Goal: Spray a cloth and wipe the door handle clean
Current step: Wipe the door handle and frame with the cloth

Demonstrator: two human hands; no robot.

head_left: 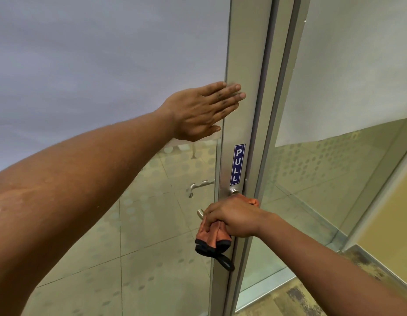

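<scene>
Head view: frosted glass door (106, 53), tiled floor (141, 224)

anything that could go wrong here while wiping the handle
The left hand lies flat across the glass and door frame, so it may leave smudges. The right hand grips the orange cloth around the door handle; the cloth's dangling black loop might snag.

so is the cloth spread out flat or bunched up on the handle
Bunched up. The right hand grips the orange cloth wadded around the door handle, its black-edged end hanging crumpled below.
</scene>
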